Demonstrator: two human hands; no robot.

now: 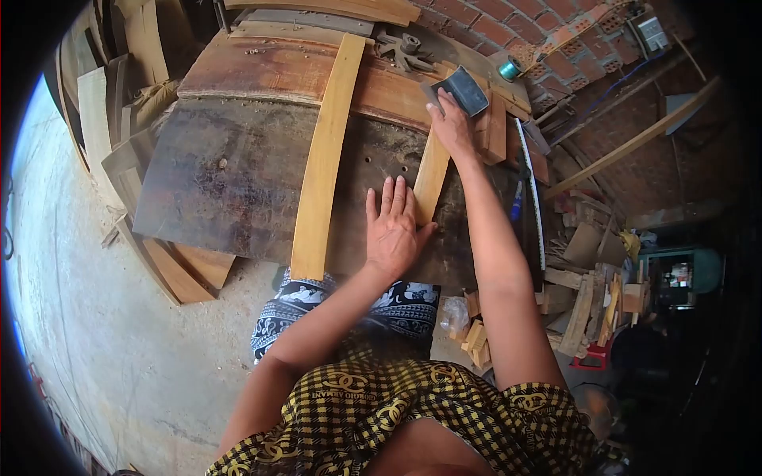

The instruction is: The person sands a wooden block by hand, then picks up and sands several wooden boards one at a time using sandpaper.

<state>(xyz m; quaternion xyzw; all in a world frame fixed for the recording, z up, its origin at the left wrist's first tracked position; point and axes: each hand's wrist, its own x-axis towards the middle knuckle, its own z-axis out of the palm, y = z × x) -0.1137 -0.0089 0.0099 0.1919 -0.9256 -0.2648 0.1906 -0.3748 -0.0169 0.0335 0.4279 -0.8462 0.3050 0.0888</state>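
Red brick wall (516, 28) runs along the upper right of the frame, and pale concrete floor (202, 349) fills the lower left. Between them, a dark, stained tabletop (214, 178) slants across the middle, with a reddish plank (258, 67) along its far side. Leaning boards (147, 47) crowd the upper left, and a heap of wood scraps (575, 313) lies at the right, with a red stool (594, 357) just beside it.

Near the centre, the left hand (391, 230) lies palm down, its fingers stretched out and a little apart, the thumb out to the side; it grasps nothing. Right by its index finger and thumb is the lower end of a short wooden strip (432, 178), which slants up toward the right hand; whether they touch is unclear. Left of this hand, a long wooden strip (325, 159) crosses the tabletop from the upper centre, its lower end jutting past the near edge above patterned trousers (405, 309).

At upper right, the right hand (454, 127) has its fingers extended against a dark block (460, 93); how firmly it grips cannot be told. Wooden blocks (496, 131) sit just beside it. A spiky metal part (405, 49) rests at upper centre, and a blue-handled tool (517, 202) lies farther down on the right.
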